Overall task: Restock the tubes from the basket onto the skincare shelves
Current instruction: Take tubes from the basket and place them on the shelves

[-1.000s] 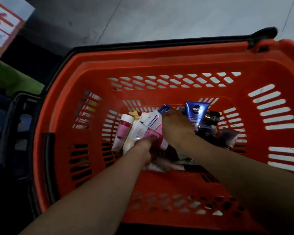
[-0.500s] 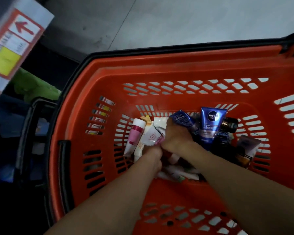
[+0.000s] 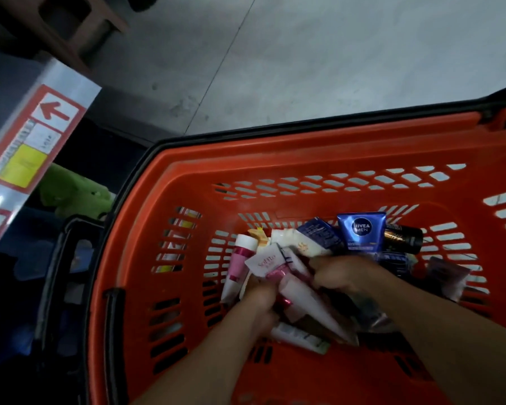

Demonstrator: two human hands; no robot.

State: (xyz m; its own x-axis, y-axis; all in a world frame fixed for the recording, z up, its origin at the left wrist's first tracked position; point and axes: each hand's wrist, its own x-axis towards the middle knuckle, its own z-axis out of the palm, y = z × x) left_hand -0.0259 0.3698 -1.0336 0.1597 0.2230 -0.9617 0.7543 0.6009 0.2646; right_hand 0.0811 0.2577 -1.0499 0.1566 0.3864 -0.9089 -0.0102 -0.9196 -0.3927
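An orange plastic basket [image 3: 275, 159] with a black rim holds a heap of skincare tubes. A white and pink tube [image 3: 265, 266] labelled in pink sits on top of the heap, and my left hand [image 3: 260, 299] grips its lower end. My right hand [image 3: 342, 273] is curled round white tubes [image 3: 307, 305] beside it. A blue Nivea Men tube [image 3: 362, 232] and a black tube [image 3: 403, 238] lie behind my right hand. A pink-capped white tube [image 3: 238, 264] lies at the heap's left side.
A shelf edge with a red, white and yellow price label [image 3: 32, 144] crosses the upper left. Something green [image 3: 70, 194] sits below it. A dark frame [image 3: 62, 287] stands left of the basket. Grey floor [image 3: 333, 59] lies beyond.
The view has swung so the basket sits lower and further right. Both hands have gathered tubes, and the white and pink tube has risen above the heap.
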